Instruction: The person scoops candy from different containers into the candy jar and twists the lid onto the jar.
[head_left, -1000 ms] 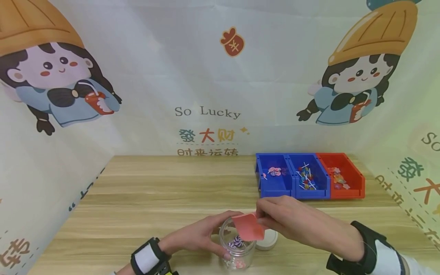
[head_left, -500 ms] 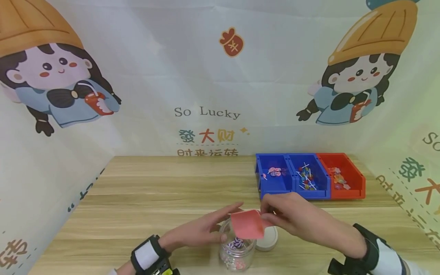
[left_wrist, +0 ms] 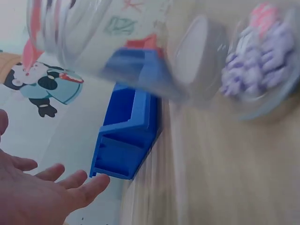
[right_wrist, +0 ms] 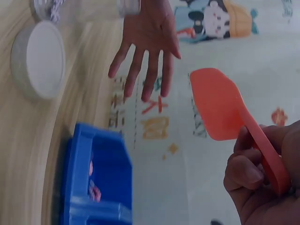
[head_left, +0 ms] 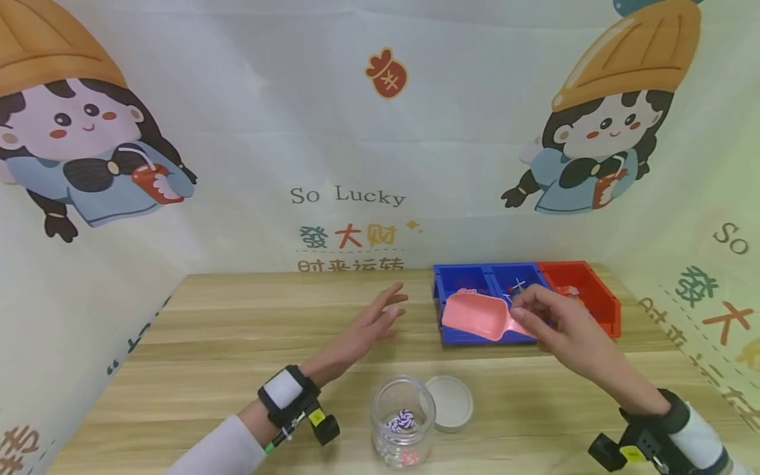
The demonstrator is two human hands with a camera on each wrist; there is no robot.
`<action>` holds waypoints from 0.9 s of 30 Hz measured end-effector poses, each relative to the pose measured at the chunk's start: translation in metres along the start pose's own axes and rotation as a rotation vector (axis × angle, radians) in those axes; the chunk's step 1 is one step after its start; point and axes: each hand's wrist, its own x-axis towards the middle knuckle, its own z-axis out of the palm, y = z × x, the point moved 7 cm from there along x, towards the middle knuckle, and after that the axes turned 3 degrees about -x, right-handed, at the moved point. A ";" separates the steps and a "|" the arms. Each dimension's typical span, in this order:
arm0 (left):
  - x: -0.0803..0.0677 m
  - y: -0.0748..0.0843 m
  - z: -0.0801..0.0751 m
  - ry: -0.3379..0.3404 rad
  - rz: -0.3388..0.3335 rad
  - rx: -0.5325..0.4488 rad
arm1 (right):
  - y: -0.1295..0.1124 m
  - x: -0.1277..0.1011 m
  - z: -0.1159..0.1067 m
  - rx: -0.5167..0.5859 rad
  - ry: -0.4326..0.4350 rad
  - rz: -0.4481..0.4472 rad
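My right hand (head_left: 561, 323) grips the handle of a pink scoop (head_left: 475, 315), held in the air in front of the bins; its bowl looks bare. In the right wrist view the fingers curl round the scoop's handle (right_wrist: 265, 150). My left hand (head_left: 362, 330) is stretched out over the table with fingers spread, holding nothing. Below it to the right stands a clear jar (head_left: 404, 422), its mouth uncovered, with purple-and-white swirl candies (head_left: 402, 421) and some pink ones inside. A white lid (head_left: 451, 402) lies beside the jar on the wooden table.
Two blue bins (head_left: 462, 274) and a red bin (head_left: 594, 303) stand in a row at the back right. Candies lie in them, partly hidden by the scoop and right hand. A printed cloth (head_left: 237, 132) hangs behind and along the sides of the table.
My left hand has let go of the jar and moved up, away from it. My right hand has lifted the scoop from over the jar toward the bins. The view has shifted slightly.
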 end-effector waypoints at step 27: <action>0.123 -0.033 0.009 0.039 -0.069 0.144 | 0.128 0.012 -0.038 -0.331 -0.156 0.465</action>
